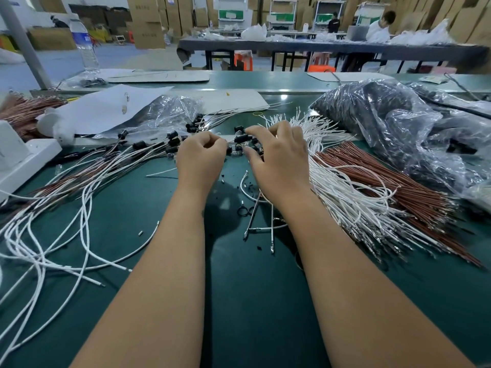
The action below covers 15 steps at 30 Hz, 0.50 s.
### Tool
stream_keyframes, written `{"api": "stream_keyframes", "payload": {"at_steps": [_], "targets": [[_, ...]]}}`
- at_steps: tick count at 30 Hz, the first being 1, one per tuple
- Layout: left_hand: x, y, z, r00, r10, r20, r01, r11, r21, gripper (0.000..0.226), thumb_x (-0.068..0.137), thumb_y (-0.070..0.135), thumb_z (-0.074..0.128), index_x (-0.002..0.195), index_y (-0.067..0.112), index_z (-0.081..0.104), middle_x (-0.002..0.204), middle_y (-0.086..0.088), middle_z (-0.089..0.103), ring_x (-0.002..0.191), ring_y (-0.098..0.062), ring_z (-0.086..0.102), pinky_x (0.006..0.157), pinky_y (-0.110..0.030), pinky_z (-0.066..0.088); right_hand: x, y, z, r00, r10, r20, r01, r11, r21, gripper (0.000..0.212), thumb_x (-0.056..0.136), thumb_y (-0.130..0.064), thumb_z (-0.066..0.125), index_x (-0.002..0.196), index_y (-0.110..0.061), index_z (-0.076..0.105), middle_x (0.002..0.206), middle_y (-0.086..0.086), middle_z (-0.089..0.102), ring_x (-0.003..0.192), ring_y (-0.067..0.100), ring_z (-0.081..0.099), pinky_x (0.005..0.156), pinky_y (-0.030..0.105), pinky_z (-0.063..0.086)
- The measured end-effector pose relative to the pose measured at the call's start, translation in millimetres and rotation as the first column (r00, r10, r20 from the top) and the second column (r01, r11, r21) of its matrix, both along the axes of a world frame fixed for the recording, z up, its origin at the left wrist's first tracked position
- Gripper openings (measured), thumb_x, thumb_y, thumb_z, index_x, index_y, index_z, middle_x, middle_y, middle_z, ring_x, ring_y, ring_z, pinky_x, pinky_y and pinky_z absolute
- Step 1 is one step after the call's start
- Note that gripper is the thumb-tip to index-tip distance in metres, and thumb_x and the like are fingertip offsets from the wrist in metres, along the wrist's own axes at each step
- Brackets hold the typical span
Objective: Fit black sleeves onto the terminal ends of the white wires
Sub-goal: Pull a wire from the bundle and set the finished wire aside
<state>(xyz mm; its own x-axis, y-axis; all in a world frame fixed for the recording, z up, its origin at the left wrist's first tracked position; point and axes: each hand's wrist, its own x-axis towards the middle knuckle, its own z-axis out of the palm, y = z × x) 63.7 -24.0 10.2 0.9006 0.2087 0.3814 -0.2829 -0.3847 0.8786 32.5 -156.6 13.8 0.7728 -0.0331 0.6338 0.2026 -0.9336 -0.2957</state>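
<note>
My left hand and my right hand meet over a small heap of loose black sleeves in the middle of the green table. The left fingers are curled inward; what they pinch is hidden. My right thumb and fingers reach into the sleeves and seem to pinch one black sleeve. A thick bundle of white wires fans out right of my right hand. Left of my left hand lie white wires with black sleeves fitted.
Brown wires lie beside the white bundle. A clear bag of black parts fills the right. White paper, a white box and a water bottle stand at the left. Loose wires and black rings lie between my forearms.
</note>
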Motion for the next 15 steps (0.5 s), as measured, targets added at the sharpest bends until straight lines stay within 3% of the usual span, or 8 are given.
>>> {"api": "stream_keyframes", "payload": {"at_steps": [7, 10, 13, 15], "targets": [[-7, -3, 2, 0.99, -0.14, 0.005, 0.14, 0.988, -0.072, 0.018, 0.079, 0.008, 0.052, 0.064, 0.001, 0.059, 0.05, 0.001, 0.042, 0.045, -0.008, 0.031, 0.045, -0.018, 0.029, 0, 1, -2, 1.0, -0.015, 0.02, 0.016, 0.999, -0.038, 0.02, 0.091, -0.036, 0.062, 0.111, -0.032, 0.064, 0.107, -0.003, 0.047, 0.106, 0.019, 0.038, 0.085, 0.03, 0.02], [-2, -1, -2, 0.995, 0.096, -0.032, -0.091, 0.987, 0.129, 0.023, 0.082, 0.021, 0.05, 0.068, 0.006, 0.058, 0.055, 0.002, 0.048, 0.06, -0.018, 0.045, 0.063, -0.029, 0.038, 2, 1, -1, 0.999, -0.037, 0.012, 0.038, 0.996, -0.086, 0.018, 0.094, -0.036, 0.057, 0.107, -0.024, 0.063, 0.104, -0.002, 0.052, 0.099, 0.018, 0.043, 0.081, 0.031, 0.02], [2, 10, -5, 0.902, 0.423, -0.081, -0.382, 0.873, 0.304, 0.02, 0.088, 0.027, 0.046, 0.082, 0.016, 0.061, 0.088, -0.006, 0.064, 0.099, -0.031, 0.052, 0.087, -0.039, 0.033, 2, -2, -2, 0.996, -0.038, -0.078, 0.032, 0.997, -0.072, 0.019, 0.098, -0.031, 0.052, 0.104, -0.014, 0.058, 0.081, -0.002, 0.059, 0.067, 0.015, 0.049, 0.065, 0.028, 0.029], [2, 13, -6, 0.878, 0.475, -0.067, -0.414, 0.821, 0.393, 0.022, 0.087, 0.019, 0.047, 0.102, 0.019, 0.063, 0.108, -0.007, 0.064, 0.114, -0.031, 0.044, 0.091, -0.041, 0.029, 2, -5, -4, 0.99, -0.033, -0.137, 0.028, 0.999, -0.038, 0.015, 0.099, -0.026, 0.052, 0.102, -0.012, 0.056, 0.068, -0.004, 0.053, 0.055, 0.014, 0.043, 0.049, 0.025, 0.024]]}}
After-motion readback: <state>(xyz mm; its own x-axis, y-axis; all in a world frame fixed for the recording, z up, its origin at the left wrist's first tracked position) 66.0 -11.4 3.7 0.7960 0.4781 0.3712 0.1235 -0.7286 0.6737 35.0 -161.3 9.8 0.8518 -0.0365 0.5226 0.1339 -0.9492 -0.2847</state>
